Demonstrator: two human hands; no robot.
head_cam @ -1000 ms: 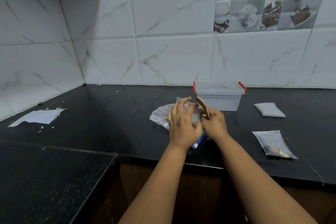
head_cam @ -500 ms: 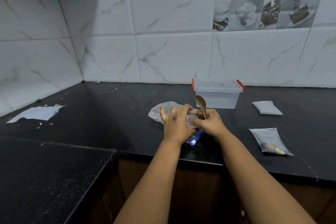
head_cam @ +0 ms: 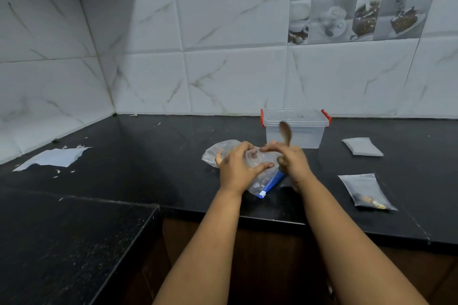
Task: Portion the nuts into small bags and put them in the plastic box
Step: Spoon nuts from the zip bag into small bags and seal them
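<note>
Head view: left hand (head_cam: 235,168) curled round small clear bag (head_cam: 257,160), thumb and fingers pinching its mouth. Right hand (head_cam: 291,161) pinching same bag from right, also gripping wooden spoon (head_cam: 286,132), bowl up, blurred. Under hands, big zip bag (head_cam: 266,184) with blue strip, nuts inside, on black counter (head_cam: 148,156). Plastic box (head_cam: 295,129), red latches, just beyond hands. Filled small bag (head_cam: 366,192) near right; flat empty bag (head_cam: 361,146) far right. Torn paper (head_cam: 53,157) far left.
</note>
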